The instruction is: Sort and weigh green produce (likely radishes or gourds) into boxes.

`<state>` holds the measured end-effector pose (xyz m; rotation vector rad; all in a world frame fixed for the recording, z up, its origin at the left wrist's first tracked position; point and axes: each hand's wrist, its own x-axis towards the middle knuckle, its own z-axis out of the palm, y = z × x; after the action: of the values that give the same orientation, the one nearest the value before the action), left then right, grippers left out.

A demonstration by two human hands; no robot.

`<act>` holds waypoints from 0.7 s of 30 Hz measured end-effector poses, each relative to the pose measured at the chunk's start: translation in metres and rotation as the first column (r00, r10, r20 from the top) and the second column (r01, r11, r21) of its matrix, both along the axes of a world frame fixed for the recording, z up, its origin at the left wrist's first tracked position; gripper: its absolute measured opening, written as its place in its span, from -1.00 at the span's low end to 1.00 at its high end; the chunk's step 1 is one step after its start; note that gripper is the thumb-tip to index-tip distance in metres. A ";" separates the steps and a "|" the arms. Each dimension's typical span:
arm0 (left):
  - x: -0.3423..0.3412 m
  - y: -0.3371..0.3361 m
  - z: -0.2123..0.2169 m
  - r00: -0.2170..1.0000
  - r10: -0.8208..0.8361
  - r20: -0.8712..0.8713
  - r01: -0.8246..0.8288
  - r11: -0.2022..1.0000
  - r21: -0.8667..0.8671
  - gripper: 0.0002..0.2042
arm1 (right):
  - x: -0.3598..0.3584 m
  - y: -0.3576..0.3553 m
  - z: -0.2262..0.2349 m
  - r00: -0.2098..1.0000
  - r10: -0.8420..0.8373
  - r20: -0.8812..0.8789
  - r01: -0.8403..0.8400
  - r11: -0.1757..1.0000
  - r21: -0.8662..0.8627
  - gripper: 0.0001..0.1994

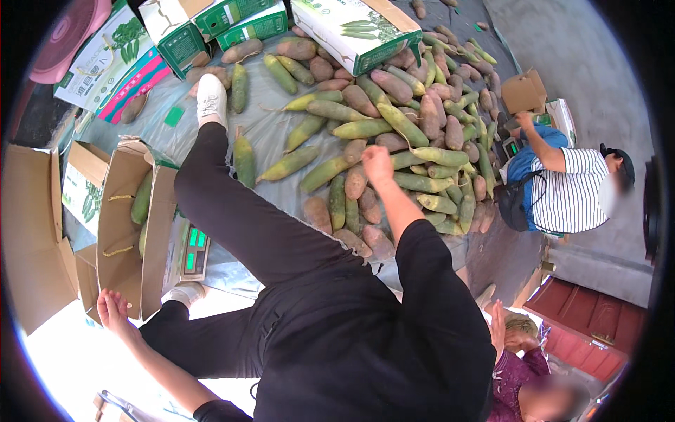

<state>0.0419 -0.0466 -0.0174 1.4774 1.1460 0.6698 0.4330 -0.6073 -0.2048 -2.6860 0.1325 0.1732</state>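
Right hand (377, 165) reaches down, fingers curled onto a brownish-green tapered shoot (355, 181) in the spread-out pile; left hand (112, 308), open, steadies the brown cardboard box (119, 232) for loading

A sheet of clear plastic (274, 133) is spread over the grey concrete floor (583, 63) and carries nearly everything. On it lies a broad heap of long green and brown vegetables (394, 119), some scattered singly toward the left. Printed green-and-white cartons (211, 24) rest along the far edge. An open brown cardboard box (130, 211) stands at the left, with a small digital scale (195, 250) just beside it.
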 end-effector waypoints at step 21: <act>0.000 -0.003 -0.006 0.997 0.017 -0.075 -0.014 0.999 0.039 -0.81 | 0.046 -0.089 0.009 0.956 -0.216 -0.200 0.140 0.931 -0.336 -0.72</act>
<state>0.0416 -0.0493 -0.0232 1.5389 1.2094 0.6552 0.4791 -0.6963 -0.1954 -2.9436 0.5193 0.4470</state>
